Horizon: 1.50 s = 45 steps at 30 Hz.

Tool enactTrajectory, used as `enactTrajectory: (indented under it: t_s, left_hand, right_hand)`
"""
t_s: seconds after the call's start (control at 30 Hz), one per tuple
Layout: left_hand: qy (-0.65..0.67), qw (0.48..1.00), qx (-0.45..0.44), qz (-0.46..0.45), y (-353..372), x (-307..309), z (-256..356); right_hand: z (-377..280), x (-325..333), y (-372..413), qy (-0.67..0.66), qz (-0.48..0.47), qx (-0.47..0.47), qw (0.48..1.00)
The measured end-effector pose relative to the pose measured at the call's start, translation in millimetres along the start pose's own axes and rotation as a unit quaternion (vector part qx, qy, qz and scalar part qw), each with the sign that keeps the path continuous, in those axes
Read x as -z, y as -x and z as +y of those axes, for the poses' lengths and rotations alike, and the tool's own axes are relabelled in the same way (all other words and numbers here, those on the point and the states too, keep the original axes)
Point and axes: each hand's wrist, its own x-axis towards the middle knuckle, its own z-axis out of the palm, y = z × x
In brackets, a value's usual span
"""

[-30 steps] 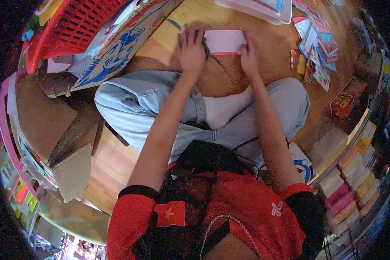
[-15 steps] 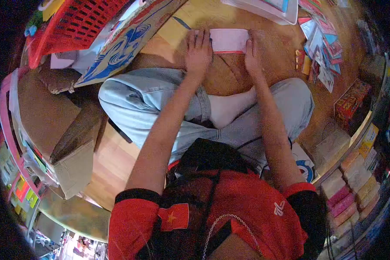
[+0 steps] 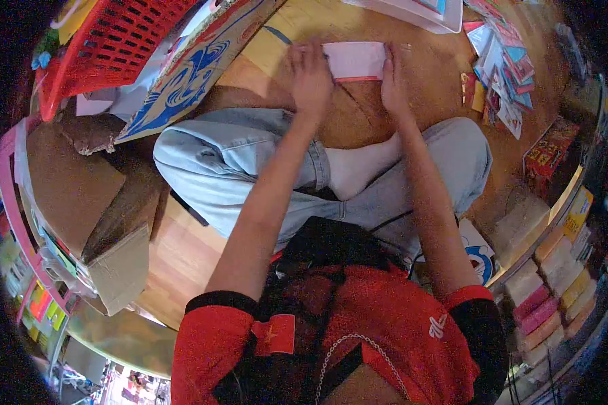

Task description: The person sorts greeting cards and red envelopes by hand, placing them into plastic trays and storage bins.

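Open and flat, the left hand point(image 3: 311, 75) and right hand point(image 3: 393, 82) pressed opposite ends of a pale pink paper rectangle point(image 3: 355, 59) onto the wooden floor point(image 3: 429, 77), pinning it.

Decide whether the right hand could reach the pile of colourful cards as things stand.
Probably yes: the right hand rests on the pink paper, and only bare floor lies between it and the pile of colourful cards.
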Motion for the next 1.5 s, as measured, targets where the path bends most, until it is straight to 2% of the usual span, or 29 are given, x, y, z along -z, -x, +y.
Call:
enactTrajectory:
  t_s: [0.07,0.13,0.17,0.23,0.27,0.3,0.37,0.4,0.43,0.5,0.53,0.6,0.67,0.73,0.77,0.8,0.87,0.97,1.03,1.07,1.13,1.2,1.23,1.3,1.37,1.43,1.5]
  left_hand:
    - [0.025,0.997,-0.048,-0.057,14,-12,29]
    - [0.114,0.982,-0.112,-0.103,-1,-26,58]
    - [0.115,0.982,-0.111,-0.102,-10,-35,66]
    - [0.085,0.976,-0.19,-0.063,-31,-57,75]
    - [0.087,0.977,-0.187,-0.062,-39,-66,69]
    - [0.072,0.985,-0.131,-0.085,-43,-77,55]
    - [0.036,0.994,-0.054,-0.086,-46,-45,22]
    - [0.015,0.997,-0.029,-0.064,-43,-5,6]
    - [0.013,0.997,-0.029,-0.064,-35,3,-4]
    - [0.064,0.995,0.072,0.013,-12,4,-20]
    - [0.063,0.995,0.071,0.013,-1,6,-13]
    - [-0.045,0.994,-0.032,-0.098,14,1,20]
    - [0.062,0.993,-0.082,-0.06,7,-21,57]
    - [0.072,0.991,-0.105,-0.042,-15,-35,72]
    - [0.08,0.988,-0.127,-0.026,-25,-39,76]
    - [0.082,0.988,-0.126,-0.026,-34,-40,72]
    - [0.07,0.993,-0.06,-0.067,-47,-31,44]
    - [-0.013,0.997,-0.035,-0.064,-44,-5,1]
    - [0.058,0.995,0.076,0.039,-18,10,-5]
    - [0.057,0.995,0.076,0.038,-11,5,0]
    - [0.152,0.979,0.038,-0.13,4,-16,30]
    - [0.131,0.984,-0.097,-0.075,-2,-40,64]
    - [0.135,0.984,-0.095,-0.074,-13,-46,73]
    - [0.092,0.984,-0.151,-0.026,-35,-53,84]
    - [0.101,0.988,-0.116,-0.018,-34,-52,71]
    - [0.109,0.99,-0.083,-0.012,-32,-39,45]
    - [0.045,0.998,-0.005,-0.038,-24,-2,18]
  right_hand:
    - [0,-1,-1,-0.014,-0.001,-0.001,1.0]
    - [11,-5,-2,0.009,0.023,0.03,0.999]
    - [20,-8,-4,0.011,0.022,0.031,0.999]
    - [30,-9,-7,0.056,0.01,-0.039,0.998]
    - [31,-5,-6,0.058,0.009,-0.038,0.998]
    - [21,0,-3,0.06,0.0,-0.036,0.998]
    - [15,2,-1,0.059,-0.005,-0.034,0.998]
    - [15,1,-1,0.036,-0.004,-0.019,0.999]
    - [14,-1,-2,0.011,-0.003,-0.004,1.0]
    - [-7,4,3,0.016,-0.016,-0.025,0.999]
    - [-13,6,3,0.024,-0.03,-0.044,0.998]
    - [-2,0,1,0.029,-0.004,-0.016,0.999]
    - [14,-7,-2,0.037,0.019,0.014,0.999]
    - [22,-6,-6,0.089,0.033,0.081,0.992]
    - [22,-2,-6,0.091,0.032,0.082,0.992]
    - [10,5,-3,0.05,-0.019,0.004,0.999]
    - [-5,10,1,0.008,-0.072,-0.072,0.995]
    - [-6,5,0,-0.002,-0.03,-0.065,0.997]
    - [17,-4,-4,0.031,-0.004,0.018,0.999]
    - [26,-8,-4,0.03,-0.005,0.017,0.999]
    - [36,-10,-5,0.165,0.019,0.032,0.986]
    - [22,-6,-4,0.118,0.024,0.038,0.992]
    - [19,-4,-3,0.069,0.028,0.044,0.996]
    - [18,-2,-6,0.072,0.032,0.017,0.997]
    - [20,-2,-8,0.067,0.039,-0.012,0.997]
    - [14,3,-6,0.082,-0.021,0.032,0.996]
    - [11,3,1,0.077,-0.024,0.008,0.997]
